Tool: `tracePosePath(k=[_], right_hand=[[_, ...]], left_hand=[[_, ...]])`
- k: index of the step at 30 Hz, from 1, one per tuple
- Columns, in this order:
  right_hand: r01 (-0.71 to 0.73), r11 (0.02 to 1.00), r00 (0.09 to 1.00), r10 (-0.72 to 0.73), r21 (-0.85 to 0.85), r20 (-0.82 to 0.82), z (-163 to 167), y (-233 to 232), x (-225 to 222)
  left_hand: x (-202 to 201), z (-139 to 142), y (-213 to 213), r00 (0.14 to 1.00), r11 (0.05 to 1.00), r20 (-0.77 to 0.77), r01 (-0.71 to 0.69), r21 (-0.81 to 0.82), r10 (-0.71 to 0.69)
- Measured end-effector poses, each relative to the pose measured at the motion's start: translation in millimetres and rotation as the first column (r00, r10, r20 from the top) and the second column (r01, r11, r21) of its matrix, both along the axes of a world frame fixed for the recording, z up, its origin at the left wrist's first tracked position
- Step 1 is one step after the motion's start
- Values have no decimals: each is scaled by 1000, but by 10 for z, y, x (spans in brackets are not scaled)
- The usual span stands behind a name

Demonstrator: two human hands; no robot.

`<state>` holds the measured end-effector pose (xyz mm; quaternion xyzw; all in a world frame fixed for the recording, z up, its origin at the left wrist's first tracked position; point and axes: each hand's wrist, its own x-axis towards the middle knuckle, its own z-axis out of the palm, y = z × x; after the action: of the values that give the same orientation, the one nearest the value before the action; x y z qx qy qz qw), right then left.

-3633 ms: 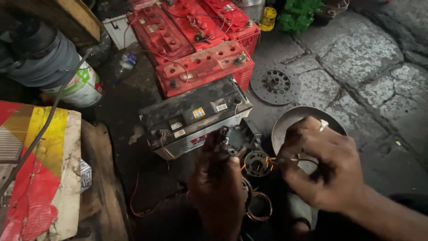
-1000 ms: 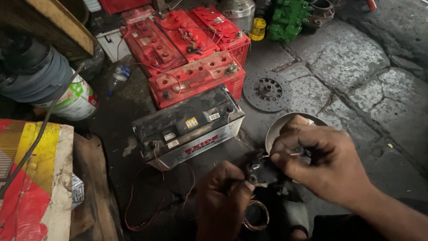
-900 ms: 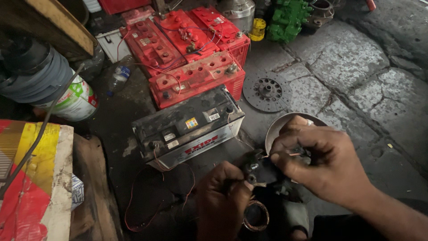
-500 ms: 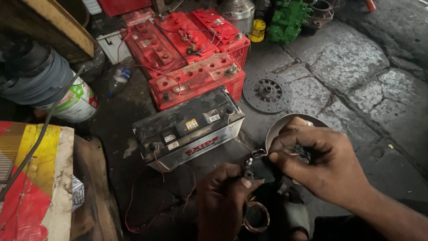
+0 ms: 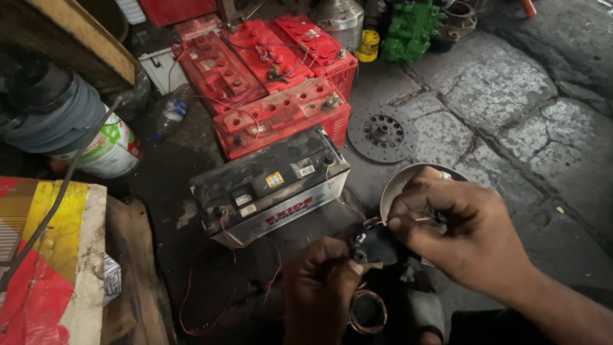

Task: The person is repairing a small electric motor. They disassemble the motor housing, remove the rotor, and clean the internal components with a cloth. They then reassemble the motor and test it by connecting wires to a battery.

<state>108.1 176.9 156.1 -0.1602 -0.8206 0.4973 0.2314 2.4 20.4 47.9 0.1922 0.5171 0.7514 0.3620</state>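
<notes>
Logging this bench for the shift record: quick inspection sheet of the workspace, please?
Surface: cracked stone floor, grimy.
Job's things: small dark part, pinched between both hands.
Clutter: black battery; red batteries; clutch disc; metal bowl; copper coil; plastic bottle.
Grippers: left hand and right hand, both gripping the part.
Cables: thin red wire loops off the black battery.
Surroundings: green machine part, painted bucket.

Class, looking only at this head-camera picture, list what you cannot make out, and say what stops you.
- Small dark part, head view: both hands cover most of it.
- Right hand grip: curled fingers hide what it pinches.
- Metal bowl: the right hand hides its inside.
- Copper coil: left hand overlaps it; dim.
</notes>
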Motion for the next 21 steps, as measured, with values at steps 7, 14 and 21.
tracePosePath(k=[7, 14, 21], right_hand=[[-52, 990, 998, 54, 133, -16, -22, 32, 16], [-39, 990, 998, 33, 136, 48, -71, 72, 55], [-36, 998, 999, 34, 53, 27, -32, 59, 35]], left_hand=[[9, -7, 2, 1000, 1000, -16, -23, -3, 23], [-2, -22, -13, 1000, 1000, 3, 9, 3, -9], [7, -21, 0, 1000, 1000, 10, -9, -7, 9]])
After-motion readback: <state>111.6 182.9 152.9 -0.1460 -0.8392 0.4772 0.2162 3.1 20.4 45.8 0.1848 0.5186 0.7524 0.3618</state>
